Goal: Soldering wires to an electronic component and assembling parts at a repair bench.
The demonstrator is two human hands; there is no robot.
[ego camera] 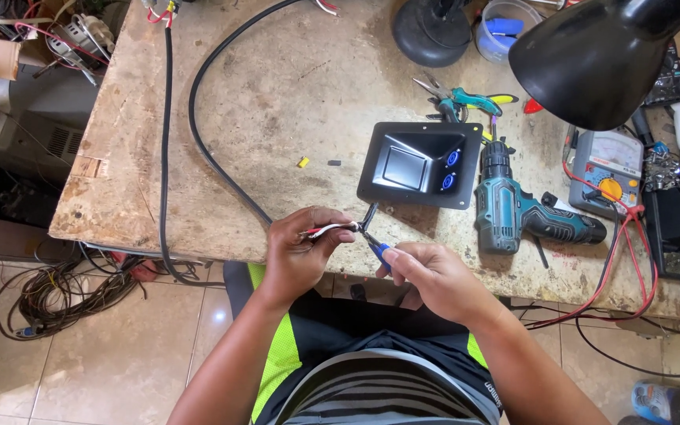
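The left hand point(302, 250) covers the stretch of cable point(198, 142) it grips, so only the red and white wire ends point(328, 230) show. The right hand point(426, 275) hides most of the blue-handled pliers point(378, 249). The black lamp shade point(592, 59) runs off the top edge and covers part of the bench point(293, 79). The tiny yellow piece point(303, 162) is too small to tell.

Worn chipboard workbench point(293, 86), black cable point(198, 134), black recessed plate point(421, 164), teal cordless drill point(513, 208), multimeter point(611, 173), pliers point(458, 101)
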